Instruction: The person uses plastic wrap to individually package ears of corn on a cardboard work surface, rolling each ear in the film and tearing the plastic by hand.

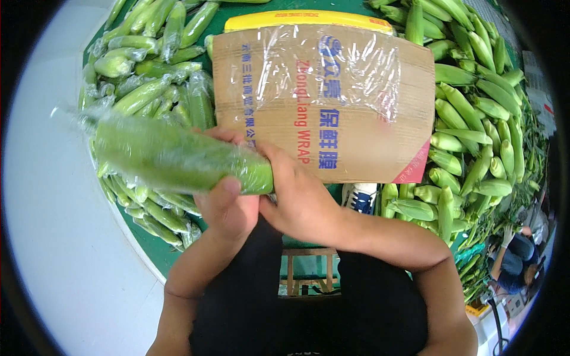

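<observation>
A bundle of green corn in its husk (178, 155) is covered with clear plastic film and slants across in front of me, blurred at its far left end. My left hand (229, 204) grips it from below, thumb pressed on the near side. Around its right end curls my right hand (298, 191), the palm against the film there. Loose film trails off the bundle's left tip. Behind the hands lies a cardboard box (276, 124) that bears printing, with a sheet of clear film (285, 62) over its upper part.
Film-wrapped corn (142, 95) is heaped on the left. Unwrapped ears in husk (458, 111) pile up on the right. A yellow film package (307, 20) lies behind the box. A shoe (360, 198) shows below it. Another person (516, 258) is at far right.
</observation>
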The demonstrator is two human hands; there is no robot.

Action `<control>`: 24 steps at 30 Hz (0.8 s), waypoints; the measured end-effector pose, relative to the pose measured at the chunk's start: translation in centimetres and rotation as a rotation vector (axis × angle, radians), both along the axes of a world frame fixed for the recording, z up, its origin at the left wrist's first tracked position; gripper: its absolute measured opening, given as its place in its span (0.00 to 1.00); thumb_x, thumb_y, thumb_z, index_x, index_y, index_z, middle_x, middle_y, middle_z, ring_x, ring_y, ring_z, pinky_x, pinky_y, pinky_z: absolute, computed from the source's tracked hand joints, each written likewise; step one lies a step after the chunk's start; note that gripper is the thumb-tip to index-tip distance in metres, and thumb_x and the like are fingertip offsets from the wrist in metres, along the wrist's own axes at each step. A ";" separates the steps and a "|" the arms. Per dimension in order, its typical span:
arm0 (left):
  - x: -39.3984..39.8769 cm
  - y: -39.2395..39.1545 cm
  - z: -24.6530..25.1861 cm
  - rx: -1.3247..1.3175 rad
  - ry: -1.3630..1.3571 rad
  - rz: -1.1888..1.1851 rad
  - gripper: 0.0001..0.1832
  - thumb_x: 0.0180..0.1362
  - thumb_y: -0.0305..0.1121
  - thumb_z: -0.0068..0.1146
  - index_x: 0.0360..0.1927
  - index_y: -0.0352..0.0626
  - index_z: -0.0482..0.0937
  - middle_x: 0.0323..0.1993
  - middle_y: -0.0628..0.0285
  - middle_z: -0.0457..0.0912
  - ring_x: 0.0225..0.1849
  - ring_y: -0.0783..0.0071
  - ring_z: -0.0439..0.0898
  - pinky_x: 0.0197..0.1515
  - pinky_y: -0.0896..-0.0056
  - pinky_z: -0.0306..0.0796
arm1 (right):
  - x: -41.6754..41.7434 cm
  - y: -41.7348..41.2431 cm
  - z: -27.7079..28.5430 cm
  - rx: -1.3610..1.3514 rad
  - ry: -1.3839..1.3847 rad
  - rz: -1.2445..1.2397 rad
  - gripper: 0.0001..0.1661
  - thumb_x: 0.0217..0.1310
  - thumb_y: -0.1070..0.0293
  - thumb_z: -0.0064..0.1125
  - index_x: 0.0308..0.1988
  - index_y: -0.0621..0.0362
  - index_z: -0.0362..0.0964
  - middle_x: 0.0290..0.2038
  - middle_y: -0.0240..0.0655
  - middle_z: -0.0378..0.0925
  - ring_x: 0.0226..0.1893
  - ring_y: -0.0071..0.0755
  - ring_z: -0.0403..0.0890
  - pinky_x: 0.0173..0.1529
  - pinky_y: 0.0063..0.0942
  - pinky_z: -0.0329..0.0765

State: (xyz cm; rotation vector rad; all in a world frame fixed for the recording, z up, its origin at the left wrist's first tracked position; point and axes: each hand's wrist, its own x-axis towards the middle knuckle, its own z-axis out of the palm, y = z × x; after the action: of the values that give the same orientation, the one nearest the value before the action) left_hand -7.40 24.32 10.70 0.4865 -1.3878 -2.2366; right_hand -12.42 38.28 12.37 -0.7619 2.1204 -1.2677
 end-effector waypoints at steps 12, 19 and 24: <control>-0.9 -2.6 0.7 0.052 0.120 -0.261 0.45 0.52 0.41 0.75 0.71 0.45 0.63 0.64 0.49 0.78 0.72 0.50 0.71 0.67 0.42 0.70 | -1.7 3.5 -4.2 -0.031 -1.152 0.417 0.26 0.52 0.66 0.75 0.50 0.60 0.74 0.30 0.30 0.78 0.36 0.22 0.78 0.34 0.25 0.73; -0.3 -9.0 1.9 -1.303 -0.244 -0.857 0.29 0.50 0.55 0.74 0.47 0.42 0.87 0.40 0.56 0.88 0.39 0.52 0.87 0.41 0.62 0.81 | -2.1 5.0 -2.2 0.008 -1.090 0.275 0.49 0.51 0.70 0.73 0.70 0.59 0.60 0.47 0.38 0.80 0.45 0.32 0.80 0.52 0.31 0.78; 1.9 -5.6 1.8 -1.421 -0.419 -1.149 0.37 0.43 0.52 0.77 0.56 0.46 0.81 0.38 0.57 0.85 0.34 0.53 0.86 0.35 0.58 0.79 | -2.0 7.0 -2.4 0.052 -0.361 0.458 0.56 0.49 0.71 0.73 0.75 0.52 0.54 0.65 0.49 0.71 0.64 0.50 0.76 0.66 0.44 0.74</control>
State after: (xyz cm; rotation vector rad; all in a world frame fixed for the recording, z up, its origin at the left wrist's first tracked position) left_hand -5.47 18.77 12.47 -0.5211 -3.4757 -0.9593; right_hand -14.37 45.31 10.00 -0.8607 1.5703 -1.0077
